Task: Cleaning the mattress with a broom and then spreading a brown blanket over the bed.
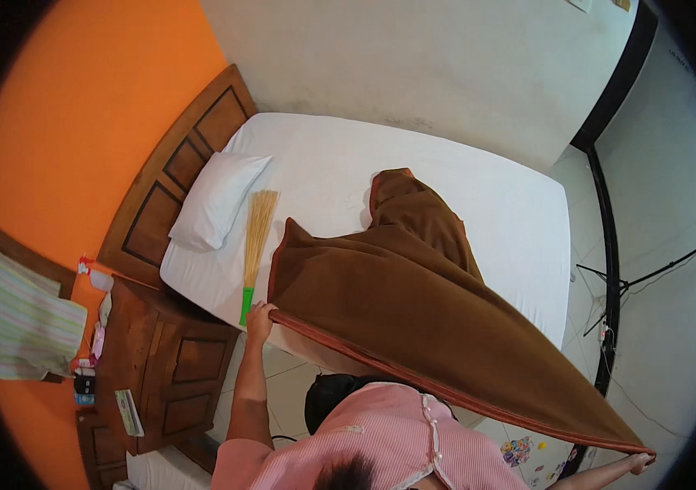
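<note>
A brown blanket (397, 294) with a reddish-brown bound edge is stretched across in front of me. My left hand (259, 321) grips one corner of it, close to the green handle of a stick broom (257, 245). At the far lower right, my right hand (639, 462) holds another corner, so the near edge runs taut between both hands. The blanket's far part lies bunched and folded on the white-sheeted bed (513, 214). The broom rests on the sheet beside a white pillow (219, 199).
A wooden headboard (182, 159) stands against the orange wall. A wooden cabinet (158, 361) with a booklet (129, 413) on it is at the left. A black tripod stand (624, 285) and a cable are beyond the bed's foot, on the right.
</note>
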`<state>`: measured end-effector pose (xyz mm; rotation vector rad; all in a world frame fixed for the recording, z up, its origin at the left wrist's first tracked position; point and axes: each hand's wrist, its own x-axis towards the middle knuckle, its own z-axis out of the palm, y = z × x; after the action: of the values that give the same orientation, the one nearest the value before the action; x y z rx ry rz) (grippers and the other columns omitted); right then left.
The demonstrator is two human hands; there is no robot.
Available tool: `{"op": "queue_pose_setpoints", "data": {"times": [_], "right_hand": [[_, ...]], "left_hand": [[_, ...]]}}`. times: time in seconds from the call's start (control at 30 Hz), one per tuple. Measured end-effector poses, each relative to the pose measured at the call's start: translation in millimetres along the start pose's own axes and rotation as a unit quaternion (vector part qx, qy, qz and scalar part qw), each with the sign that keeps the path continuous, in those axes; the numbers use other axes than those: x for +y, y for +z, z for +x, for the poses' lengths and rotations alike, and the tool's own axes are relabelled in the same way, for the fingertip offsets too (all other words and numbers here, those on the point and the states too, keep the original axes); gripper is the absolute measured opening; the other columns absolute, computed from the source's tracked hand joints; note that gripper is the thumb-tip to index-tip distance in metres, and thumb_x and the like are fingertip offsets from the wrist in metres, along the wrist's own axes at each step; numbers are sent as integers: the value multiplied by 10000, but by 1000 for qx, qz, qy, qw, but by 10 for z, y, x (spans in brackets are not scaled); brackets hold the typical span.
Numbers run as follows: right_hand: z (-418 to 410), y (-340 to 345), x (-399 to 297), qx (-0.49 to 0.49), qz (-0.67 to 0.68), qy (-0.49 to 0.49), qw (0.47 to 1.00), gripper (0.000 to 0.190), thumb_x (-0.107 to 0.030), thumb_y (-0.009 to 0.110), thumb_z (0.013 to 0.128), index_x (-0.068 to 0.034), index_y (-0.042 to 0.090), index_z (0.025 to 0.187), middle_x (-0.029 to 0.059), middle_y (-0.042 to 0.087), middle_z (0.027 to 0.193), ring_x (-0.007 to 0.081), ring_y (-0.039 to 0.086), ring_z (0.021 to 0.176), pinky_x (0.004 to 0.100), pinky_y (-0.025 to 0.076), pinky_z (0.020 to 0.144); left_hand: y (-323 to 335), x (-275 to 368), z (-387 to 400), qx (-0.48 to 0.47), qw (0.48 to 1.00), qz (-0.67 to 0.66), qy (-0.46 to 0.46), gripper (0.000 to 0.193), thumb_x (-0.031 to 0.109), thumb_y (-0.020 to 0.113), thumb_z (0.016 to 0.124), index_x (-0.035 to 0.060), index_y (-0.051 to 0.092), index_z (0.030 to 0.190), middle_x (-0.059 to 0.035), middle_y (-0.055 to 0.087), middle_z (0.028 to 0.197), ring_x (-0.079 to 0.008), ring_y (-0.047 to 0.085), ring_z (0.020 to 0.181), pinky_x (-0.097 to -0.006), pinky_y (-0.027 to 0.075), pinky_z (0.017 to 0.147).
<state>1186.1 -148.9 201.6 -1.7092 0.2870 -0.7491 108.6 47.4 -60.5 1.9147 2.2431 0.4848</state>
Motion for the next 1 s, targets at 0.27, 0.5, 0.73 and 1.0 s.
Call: {"op": "queue_pose_setpoints", "data": {"times": [0.27, 0.5, 0.73, 1.0], "right_hand": [[101, -867, 252, 33, -38, -44, 998, 459, -518, 540, 750, -102, 677, 888, 77, 630, 988, 246, 588, 900, 343, 447, 814], [-711, -757, -9, -323, 75, -353, 875, 475, -303, 406, 895, 45, 444, 1216, 154, 405, 1290, 249, 389, 1188, 322, 285, 999], [-2990, -702, -253, -523, -22, -452, 722, 341, -117, 516, 827, 50, 492, 1123, 127, 578, 1036, 183, 548, 933, 279, 413, 841], [-6089, -2031, -1473, -866, 115, -148, 464, 94, -36, 625, 762, 25, 561, 731, 68, 599, 670, 106, 564, 627, 247, 453, 580]], "left_hand": [[-648, -614, 894, 192, 971, 70, -126, 245, 35, 437, 767, 127, 631, 886, -115, 557, 833, -314, 552, 794, -392, 442, 687], [-2268, -426, 2354, 373, 904, -207, 11, 214, -11, 483, 780, 7, 602, 956, -137, 607, 957, -290, 597, 843, -352, 463, 726], [-1702, 1905, 1930, 18, 976, -101, 191, 529, 128, 601, 767, 21, 395, 1242, -201, 405, 1266, -303, 438, 1140, -362, 360, 936], [-1061, 3673, 311, -396, 740, -487, 242, 720, 147, 707, 701, 42, 323, 1302, -137, 522, 1137, -172, 498, 1004, -287, 380, 881]]}}
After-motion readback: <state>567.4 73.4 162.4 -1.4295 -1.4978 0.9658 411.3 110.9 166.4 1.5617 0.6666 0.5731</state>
